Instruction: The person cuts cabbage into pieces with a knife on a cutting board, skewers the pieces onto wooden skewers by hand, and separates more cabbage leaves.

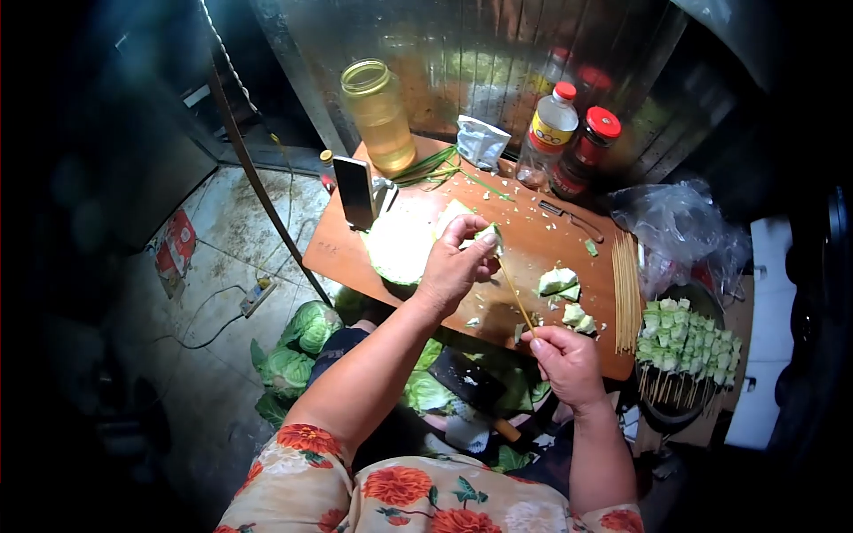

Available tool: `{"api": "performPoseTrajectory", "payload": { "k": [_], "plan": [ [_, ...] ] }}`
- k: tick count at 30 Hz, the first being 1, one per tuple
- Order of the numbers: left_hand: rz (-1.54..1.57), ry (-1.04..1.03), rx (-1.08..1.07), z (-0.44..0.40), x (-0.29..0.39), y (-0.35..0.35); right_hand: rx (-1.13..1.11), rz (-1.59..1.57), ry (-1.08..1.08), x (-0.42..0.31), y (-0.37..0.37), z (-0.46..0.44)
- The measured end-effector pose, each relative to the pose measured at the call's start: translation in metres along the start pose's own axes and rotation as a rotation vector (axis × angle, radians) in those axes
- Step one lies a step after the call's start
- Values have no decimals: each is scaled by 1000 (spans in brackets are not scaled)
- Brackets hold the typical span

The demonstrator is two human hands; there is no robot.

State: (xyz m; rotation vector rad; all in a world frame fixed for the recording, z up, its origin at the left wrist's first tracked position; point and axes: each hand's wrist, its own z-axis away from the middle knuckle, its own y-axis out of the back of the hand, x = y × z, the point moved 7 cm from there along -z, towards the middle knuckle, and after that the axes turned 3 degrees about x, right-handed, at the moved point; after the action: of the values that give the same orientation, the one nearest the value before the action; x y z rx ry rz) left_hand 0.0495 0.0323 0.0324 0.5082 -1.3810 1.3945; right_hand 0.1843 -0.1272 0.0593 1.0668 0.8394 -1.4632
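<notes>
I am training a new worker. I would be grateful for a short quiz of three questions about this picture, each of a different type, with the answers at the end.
1. What is the right hand holding?
A) a bottle
B) a thin wooden skewer
C) a knife

2. True or false: the left hand is gripping the phone.

3. Fill in the missing word: in the picture, the loaded skewers lie to the ____ of the table.

Key:
1. B
2. False; it pinches a green leaf piece at the far end of the skewer.
3. right
</notes>
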Motion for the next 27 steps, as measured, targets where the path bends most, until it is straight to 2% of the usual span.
{"api": "performPoseTrajectory", "payload": {
  "k": [8,11,13,16,18,20,24,27],
  "plan": [
    [-80,16,-73,2,-4,-4,1,9,33,3,0,-2],
    [-144,-56,-28,7,-2,-7,12,-8,38,6,-3,-4],
    [-269,-32,-125,16,-8,-19,70,5,77,6,-2,-8],
    [-295,-65,-236,41,-30,-46,149,-29,108,15,3,-22],
    [-198,-21,-241,44,-35,-53,185,-63,64,17,5,-20],
    [-295,6,-262,41,-37,-53,178,-61,74,22,9,-18],
    [-271,26,-343,31,-43,-60,176,-63,18,15,19,-19],
    [-318,-53,-321,25,-36,-71,235,-68,61,15,34,-16]
  ]
}}
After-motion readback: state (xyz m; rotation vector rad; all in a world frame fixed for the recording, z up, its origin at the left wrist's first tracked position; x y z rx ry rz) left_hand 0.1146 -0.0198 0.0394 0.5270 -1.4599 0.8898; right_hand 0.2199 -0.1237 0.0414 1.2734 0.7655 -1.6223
